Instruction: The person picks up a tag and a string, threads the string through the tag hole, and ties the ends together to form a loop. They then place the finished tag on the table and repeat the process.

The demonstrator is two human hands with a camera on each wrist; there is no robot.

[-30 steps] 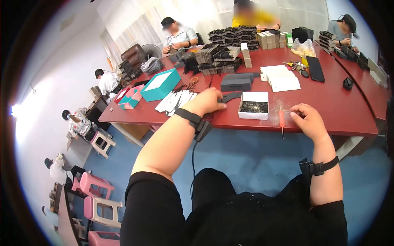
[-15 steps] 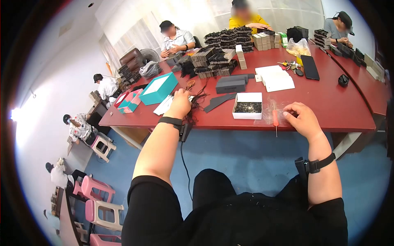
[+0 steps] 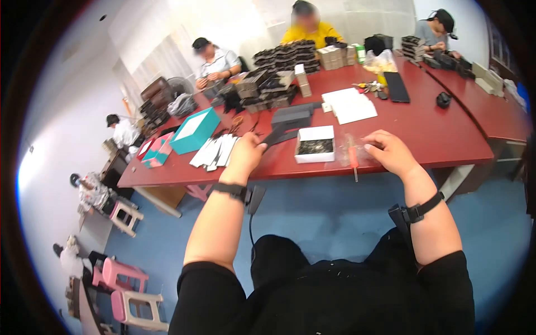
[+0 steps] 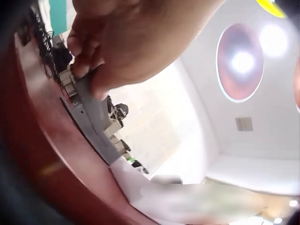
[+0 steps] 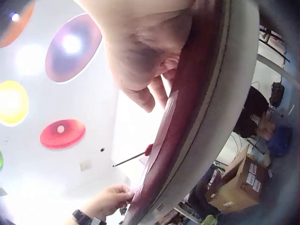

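Apart, both hands (image 3: 245, 153) (image 3: 392, 153) extend over the table (image 3: 424, 131).

The person wears a black top (image 3: 357, 298) with short, loose sleeves (image 3: 215, 293) ending near the elbows, a few tiny white specks dotting its front, and black trousers (image 3: 279, 254). The hands (image 3: 393, 153) are bare. A black strap (image 3: 430, 206) circles each wrist and carries a boxy black module (image 3: 257, 199); a thin dark cable (image 3: 251, 231) trails from the left one.
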